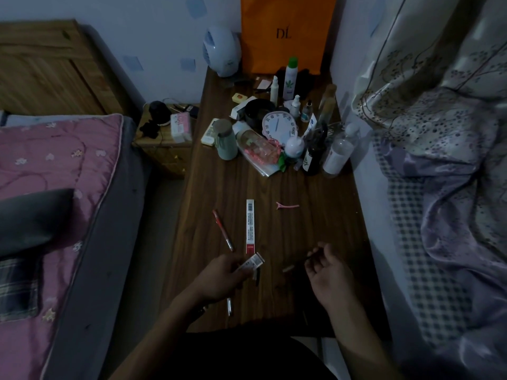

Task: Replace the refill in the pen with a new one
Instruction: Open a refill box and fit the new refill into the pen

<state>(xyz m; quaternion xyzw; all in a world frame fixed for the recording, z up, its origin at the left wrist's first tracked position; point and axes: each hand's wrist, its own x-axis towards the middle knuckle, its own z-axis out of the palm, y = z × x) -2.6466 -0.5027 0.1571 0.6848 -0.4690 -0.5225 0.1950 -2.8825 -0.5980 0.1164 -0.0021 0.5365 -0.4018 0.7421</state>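
Left hand point(223, 278) grips small white refill pack point(251, 263); right hand point(326, 266) pinches thin dark pen point(300, 263) near desk point(315, 215) front edge. Red pen point(222, 230), long white packet point(250, 226) beside.

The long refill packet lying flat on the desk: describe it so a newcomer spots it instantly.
Start at the wooden desk and look at its near half, past the hands. The refill packet is the narrow white strip lying lengthwise, barcode at its far end, red band at its near end. The red pen to its left is thinner.

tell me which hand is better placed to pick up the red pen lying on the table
Left, probably. The red pen lies just beyond the left hand, though that hand holds a small refill packet. The right hand is farther away and holds a dark pen part.
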